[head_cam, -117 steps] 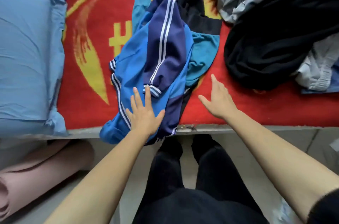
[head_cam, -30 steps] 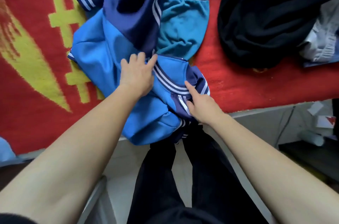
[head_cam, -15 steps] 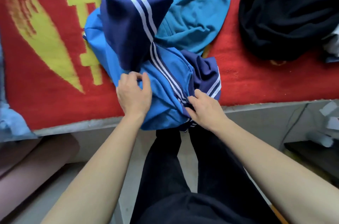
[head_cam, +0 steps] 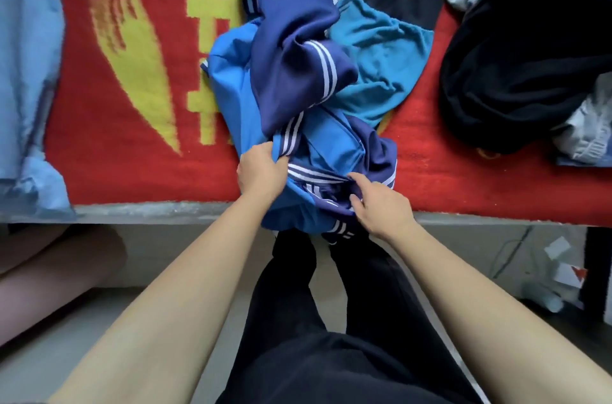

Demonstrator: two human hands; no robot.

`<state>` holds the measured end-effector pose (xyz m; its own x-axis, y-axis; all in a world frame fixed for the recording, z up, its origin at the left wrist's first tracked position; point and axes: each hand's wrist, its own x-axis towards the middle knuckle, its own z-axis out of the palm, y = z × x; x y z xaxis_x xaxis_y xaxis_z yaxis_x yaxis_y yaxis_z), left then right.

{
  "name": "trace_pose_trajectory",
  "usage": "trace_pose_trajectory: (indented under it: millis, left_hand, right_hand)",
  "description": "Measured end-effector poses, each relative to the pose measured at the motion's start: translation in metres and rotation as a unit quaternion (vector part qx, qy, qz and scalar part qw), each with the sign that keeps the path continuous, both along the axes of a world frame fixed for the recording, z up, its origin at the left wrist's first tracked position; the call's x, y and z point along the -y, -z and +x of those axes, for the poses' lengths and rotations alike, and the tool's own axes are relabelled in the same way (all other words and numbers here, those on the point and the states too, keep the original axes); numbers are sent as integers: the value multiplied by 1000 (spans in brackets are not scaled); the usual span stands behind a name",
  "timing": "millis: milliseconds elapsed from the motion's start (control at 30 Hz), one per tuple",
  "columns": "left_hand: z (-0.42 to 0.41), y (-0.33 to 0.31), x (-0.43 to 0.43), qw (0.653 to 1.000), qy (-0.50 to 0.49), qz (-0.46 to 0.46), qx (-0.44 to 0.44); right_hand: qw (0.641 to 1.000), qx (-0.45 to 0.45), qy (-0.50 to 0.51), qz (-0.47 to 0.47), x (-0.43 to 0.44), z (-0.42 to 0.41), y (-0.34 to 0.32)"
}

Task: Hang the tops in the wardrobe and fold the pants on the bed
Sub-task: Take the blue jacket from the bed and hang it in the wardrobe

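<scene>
The bed (head_cam: 139,178), spread with a red and yellow blanket, fills the upper view, and we stand at its near edge. A pale blue pillow (head_cam: 26,72) lies along the left edge, and a black heap of clothes (head_cam: 516,72) sits toward the right edge.

In the middle lies the blue tracksuit garment (head_cam: 238,99), bright blue and navy with white stripes. It reaches from mid-bed to the near edge, hangs a little over it, and is bunched on top of a teal garment (head_cam: 384,66).

Our left hand (head_cam: 261,172) grips a fold of bright blue cloth beside a striped band, its fingers (head_cam: 263,152) curled tight into it. Our right hand (head_cam: 381,205) pinches the navy cloth at the near edge, fingers (head_cam: 357,178) hooked into the folds.

We judge that we are gathering this piece to lift it clear. Bunched like this, we cannot tell top from pants. So we should raise it with both hands apart, shake it open, and find the collar or waistband. Lifting straight up should stop the teal garment dragging off the bed.
</scene>
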<state>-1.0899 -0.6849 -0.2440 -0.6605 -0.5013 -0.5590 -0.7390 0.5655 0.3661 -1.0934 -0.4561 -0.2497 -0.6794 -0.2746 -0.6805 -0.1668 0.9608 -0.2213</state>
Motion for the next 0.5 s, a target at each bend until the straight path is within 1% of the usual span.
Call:
trace_pose_trajectory:
  millis: [67, 133, 200, 300, 333, 367, 433, 500]
  left_hand:
    - [11, -25, 14, 994, -69, 24, -79]
    - [19, -57, 26, 977, -140, 56, -153]
    - [20, -96, 35, 948, -205, 119, -213]
    - [15, -162, 45, 892, -271, 213, -292]
    - [11, -185, 47, 878, -278, 232, -314]
    - [8, -210, 48, 873, -269, 236, -332]
    - [3, -260, 47, 881, -220, 207, -365]
    - [5, -307, 41, 887, -163, 172, -396]
  right_hand:
    - [1000, -9, -12, 14, 4, -12, -18]
    - [1000, 3, -19, -12, 16, -25, -42]
    - [998, 19, -23, -64, 32, -38, -72]
    - [990, 8, -61, -127, 56, -56, -123]
    - [987, -4, -72, -145, 63, -60, -141]
    - [983, -21, -80, -167, 69, -65, -159]
    - [970, -67, -87, -217, 82, -73, -198]
    - [947, -112, -107, -283, 96, -80, -240]
